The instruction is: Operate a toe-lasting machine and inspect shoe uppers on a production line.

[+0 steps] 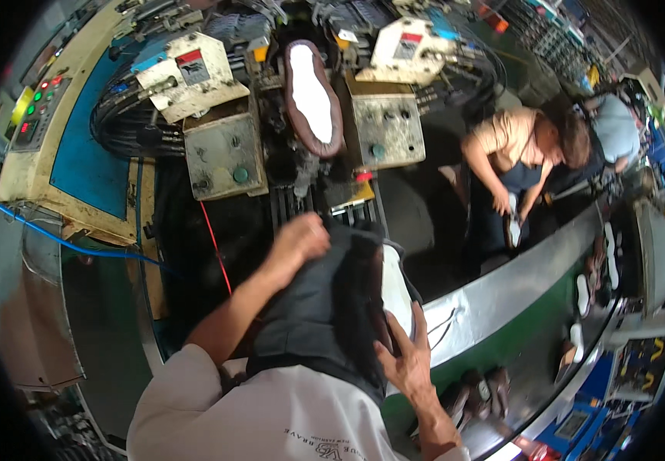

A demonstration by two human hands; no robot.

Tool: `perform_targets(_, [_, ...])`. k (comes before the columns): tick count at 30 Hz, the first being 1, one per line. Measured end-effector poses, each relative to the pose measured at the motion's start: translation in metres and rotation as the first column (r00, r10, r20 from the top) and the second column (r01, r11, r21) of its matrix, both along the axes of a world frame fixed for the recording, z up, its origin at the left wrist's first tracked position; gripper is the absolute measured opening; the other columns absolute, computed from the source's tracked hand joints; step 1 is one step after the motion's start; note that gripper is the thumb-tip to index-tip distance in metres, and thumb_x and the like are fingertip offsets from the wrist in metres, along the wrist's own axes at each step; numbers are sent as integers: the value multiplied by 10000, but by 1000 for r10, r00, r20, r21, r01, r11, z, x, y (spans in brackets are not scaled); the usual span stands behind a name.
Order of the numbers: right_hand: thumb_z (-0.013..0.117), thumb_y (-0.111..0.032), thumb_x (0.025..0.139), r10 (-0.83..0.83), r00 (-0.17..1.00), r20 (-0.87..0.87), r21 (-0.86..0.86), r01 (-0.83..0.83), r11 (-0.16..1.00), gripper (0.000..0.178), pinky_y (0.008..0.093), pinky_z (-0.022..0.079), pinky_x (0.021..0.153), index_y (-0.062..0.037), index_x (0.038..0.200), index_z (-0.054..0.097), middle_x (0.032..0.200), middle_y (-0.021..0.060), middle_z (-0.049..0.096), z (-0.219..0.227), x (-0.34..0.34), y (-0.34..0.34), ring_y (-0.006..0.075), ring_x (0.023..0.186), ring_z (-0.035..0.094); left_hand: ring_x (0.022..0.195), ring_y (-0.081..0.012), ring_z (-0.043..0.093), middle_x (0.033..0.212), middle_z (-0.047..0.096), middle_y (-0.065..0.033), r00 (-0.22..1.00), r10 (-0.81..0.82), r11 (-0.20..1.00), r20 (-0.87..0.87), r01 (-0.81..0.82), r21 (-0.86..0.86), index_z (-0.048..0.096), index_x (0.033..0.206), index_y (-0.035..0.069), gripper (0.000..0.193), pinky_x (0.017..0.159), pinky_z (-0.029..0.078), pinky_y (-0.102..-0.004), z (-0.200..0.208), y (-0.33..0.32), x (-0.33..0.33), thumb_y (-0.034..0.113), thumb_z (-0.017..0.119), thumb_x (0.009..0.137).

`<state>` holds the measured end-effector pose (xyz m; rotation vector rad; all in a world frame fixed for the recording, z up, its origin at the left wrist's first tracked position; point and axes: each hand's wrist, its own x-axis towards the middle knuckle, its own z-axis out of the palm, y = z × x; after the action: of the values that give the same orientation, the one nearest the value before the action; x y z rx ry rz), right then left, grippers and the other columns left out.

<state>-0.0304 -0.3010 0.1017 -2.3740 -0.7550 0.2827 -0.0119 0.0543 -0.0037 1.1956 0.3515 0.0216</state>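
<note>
A brown shoe upper (330,104) sits sole side up in the machine ahead of me, its edge folded around a white insole (309,96). It stands between two grey metal blocks, well beyond both hands. My left hand (304,240) is closed above my dark-clothed lap, fingers curled, below the shoe; whether anything is inside cannot be seen. On the right, my right hand (409,361) is open with fingers apart, beside my thigh. Its fingertips are close to a long white piece with a dark edge (396,284); contact is unclear.
A control panel (37,115) with lit buttons stands at the left. A metal-edged conveyor (494,307) runs along my right, with brown shoes (482,396) and white-soled pieces on it. Beyond it, a seated person (517,154) holds a shoe; another person is farther back.
</note>
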Motion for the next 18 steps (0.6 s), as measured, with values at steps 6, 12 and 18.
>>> perform_targets(6, [870,-178,816,14,968,251,-76,6,997,634,586,490,1170,-96,1429,727,1665,381,349,54,49,32,569,1477,487,1157,-282,713,1290,722,-129,880,456,890,131,-448,-86,572,1476,58,638,1023,575,-451,84,162,176,472,754,1026])
perform_targets(12, [893,-172,803,185,867,462,-2,-208,978,697,576,529,1083,-178,1474,701,1677,382,315,97,153,144,537,1333,569,1049,-251,749,1193,751,-113,968,233,941,95,-200,-273,628,1375,51,461,943,633,-459,132,169,191,343,755,1043])
perform_targets(18, [849,-201,866,246,805,540,62,-329,942,699,585,500,1119,-238,1532,641,1680,366,292,81,235,291,569,1382,503,1363,-468,643,1537,568,-302,969,175,863,177,-64,-502,304,1691,17,870,1147,540,-614,122,117,8,376,680,994])
